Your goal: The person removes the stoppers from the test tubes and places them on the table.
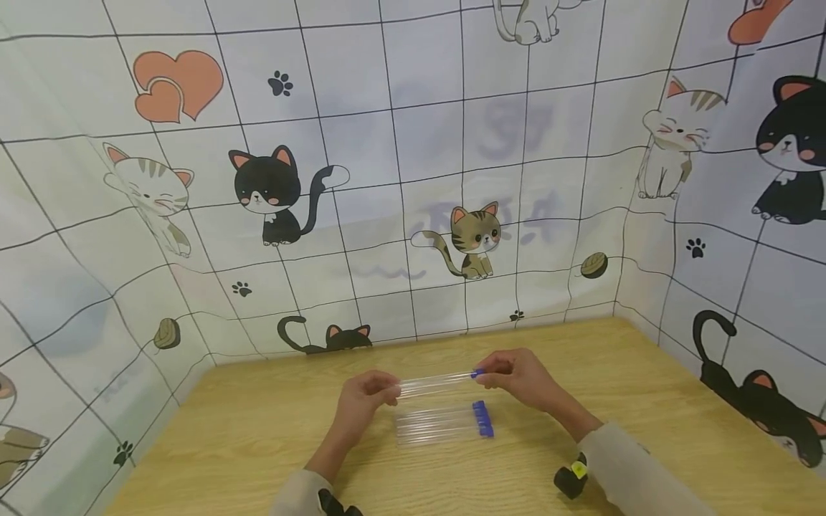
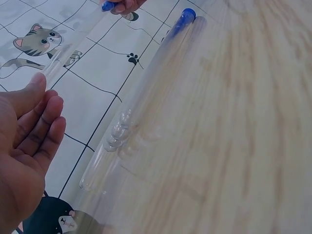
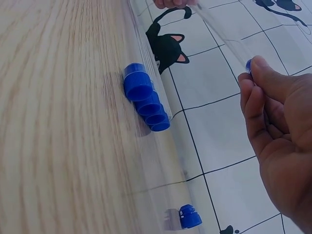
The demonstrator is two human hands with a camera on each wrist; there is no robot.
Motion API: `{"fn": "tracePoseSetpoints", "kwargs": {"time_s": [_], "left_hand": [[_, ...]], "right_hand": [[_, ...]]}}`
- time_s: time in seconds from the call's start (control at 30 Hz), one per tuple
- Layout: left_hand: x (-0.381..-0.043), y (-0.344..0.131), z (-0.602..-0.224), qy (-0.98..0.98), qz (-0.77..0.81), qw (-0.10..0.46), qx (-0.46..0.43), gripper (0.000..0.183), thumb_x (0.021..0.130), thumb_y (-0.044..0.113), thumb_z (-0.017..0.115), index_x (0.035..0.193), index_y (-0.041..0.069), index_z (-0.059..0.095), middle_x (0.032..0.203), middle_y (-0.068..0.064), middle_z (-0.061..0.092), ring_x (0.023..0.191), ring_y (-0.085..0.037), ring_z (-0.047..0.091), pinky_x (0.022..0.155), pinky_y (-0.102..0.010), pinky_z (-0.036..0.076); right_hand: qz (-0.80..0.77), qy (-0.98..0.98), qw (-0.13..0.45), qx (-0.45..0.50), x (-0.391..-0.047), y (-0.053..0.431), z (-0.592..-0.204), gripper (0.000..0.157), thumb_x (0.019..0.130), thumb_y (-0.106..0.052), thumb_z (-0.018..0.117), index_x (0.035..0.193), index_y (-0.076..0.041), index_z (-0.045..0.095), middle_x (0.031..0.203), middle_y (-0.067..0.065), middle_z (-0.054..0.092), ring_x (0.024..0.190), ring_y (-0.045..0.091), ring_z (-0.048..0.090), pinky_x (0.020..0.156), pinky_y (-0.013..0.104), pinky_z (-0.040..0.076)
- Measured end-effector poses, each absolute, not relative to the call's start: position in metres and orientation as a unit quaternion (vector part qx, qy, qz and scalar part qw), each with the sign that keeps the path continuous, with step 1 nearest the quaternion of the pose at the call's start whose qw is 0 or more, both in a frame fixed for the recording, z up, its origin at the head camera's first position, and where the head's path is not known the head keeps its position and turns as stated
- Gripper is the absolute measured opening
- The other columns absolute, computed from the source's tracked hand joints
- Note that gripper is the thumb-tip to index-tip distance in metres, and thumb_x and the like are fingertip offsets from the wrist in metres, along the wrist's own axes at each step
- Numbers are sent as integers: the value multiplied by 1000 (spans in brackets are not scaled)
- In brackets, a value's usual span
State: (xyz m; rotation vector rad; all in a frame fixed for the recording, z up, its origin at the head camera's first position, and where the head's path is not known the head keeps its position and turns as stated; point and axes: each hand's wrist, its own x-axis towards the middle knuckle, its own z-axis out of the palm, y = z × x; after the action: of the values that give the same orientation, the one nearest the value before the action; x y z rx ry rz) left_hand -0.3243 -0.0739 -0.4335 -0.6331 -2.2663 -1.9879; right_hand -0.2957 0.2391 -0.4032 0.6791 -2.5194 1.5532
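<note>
A clear test tube (image 1: 434,384) with a blue cap (image 1: 477,373) is held level above the table between both hands. My left hand (image 1: 366,403) pinches its left end between thumb and fingers, as the left wrist view also shows. At the other end, my right hand (image 3: 282,114) pinches the blue cap, largely hiding it. Below them, several more clear test tubes (image 1: 434,426) lie side by side on the table, their blue caps (image 1: 482,419) to the right. One blue cap (image 3: 190,217) lies apart from the others in the right wrist view.
The light wooden table (image 1: 258,430) meets a cat-patterned cloth (image 1: 387,179) at its back and sides. Dark wrist-camera gear (image 1: 571,480) sits by the right sleeve, and more shows at the left sleeve.
</note>
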Motion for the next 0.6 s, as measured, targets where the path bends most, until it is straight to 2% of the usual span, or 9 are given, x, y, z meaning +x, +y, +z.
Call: {"fn": "tracePoseSetpoints", "kwargs": {"time_s": [0.1,0.2,0.4,0.5,0.6], "left_hand": [[-325,-77,-434,-735,-645,37,-206,23,75,26,71,89,9,66,81,-9,65,70,-26,62,70,-36,49],[-325,-74,-434,-731,-649,41,-204,23,75,26,71,89,9,66,82,-9,65,70,-25,62,70,-40,48],[-323,-71,-435,-717,-667,63,-192,20,73,23,73,86,8,67,79,-8,65,67,-25,61,70,-50,46],[-323,-72,-436,-712,-669,74,-197,20,75,22,71,87,6,67,80,-10,65,67,-25,61,70,-49,46],[-323,-73,-436,-702,-679,78,-199,21,76,20,71,89,3,66,82,-12,65,68,-26,61,69,-44,48]], "right_hand": [[501,-839,59,206,-297,236,-404,19,80,-34,65,95,-21,66,91,-4,64,84,14,62,72,35,49],[493,-848,69,183,-295,237,-404,20,79,-37,65,94,-24,65,94,-6,64,88,11,61,72,30,49],[492,-849,77,176,-295,235,-403,21,79,-39,64,95,-25,65,93,-8,64,85,11,61,73,31,49],[483,-851,95,185,-297,233,-403,21,79,-38,65,95,-24,65,91,-8,65,84,9,62,70,28,49],[481,-850,102,188,-298,230,-403,19,80,-37,64,94,-24,65,89,-8,65,82,9,62,69,29,49]]}}
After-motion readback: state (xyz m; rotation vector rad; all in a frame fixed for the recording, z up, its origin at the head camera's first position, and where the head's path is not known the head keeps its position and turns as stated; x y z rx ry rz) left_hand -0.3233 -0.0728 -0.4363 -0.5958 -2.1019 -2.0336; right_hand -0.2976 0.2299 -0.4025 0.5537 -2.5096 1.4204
